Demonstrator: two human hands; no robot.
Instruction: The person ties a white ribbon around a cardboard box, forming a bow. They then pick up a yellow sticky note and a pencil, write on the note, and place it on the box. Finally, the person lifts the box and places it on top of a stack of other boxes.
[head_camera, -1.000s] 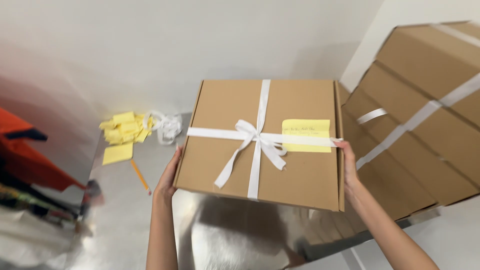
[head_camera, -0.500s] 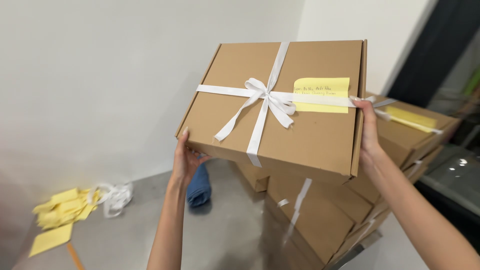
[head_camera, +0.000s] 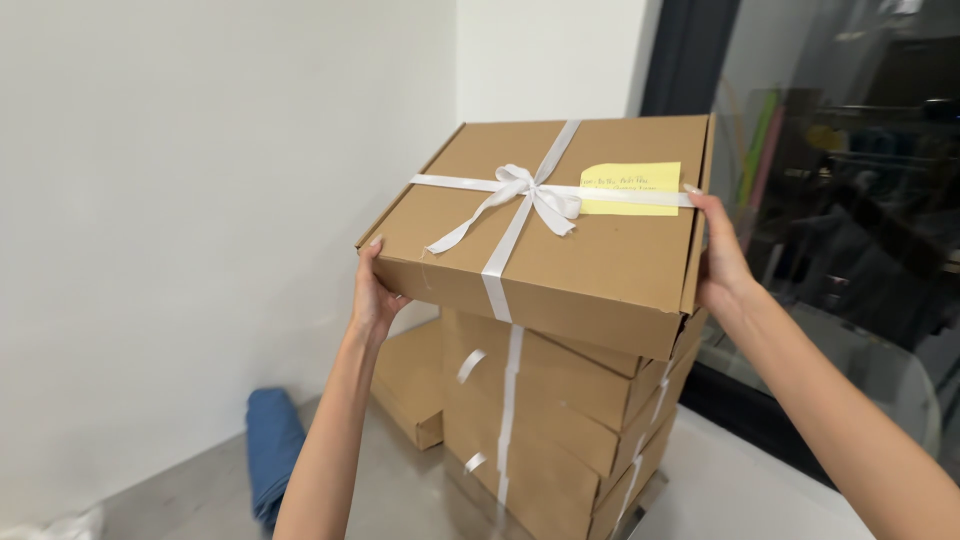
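Note:
I hold a flat brown cardboard box up in the air, tied crosswise with a white ribbon and bow. A yellow note is tucked under the ribbon on its lid. My left hand grips the box's left edge and my right hand grips its right edge. The box hovers just above a stack of similar ribbon-tied boxes, tilted slightly toward me.
A single brown box lies on the grey floor left of the stack, near the white wall. A blue folded cloth lies on the floor further left. A dark glass pane stands to the right.
The box has travelled right and up, from over the floor with the yellow notes to above the stack of boxes. My view turned right; both hands kept their grip.

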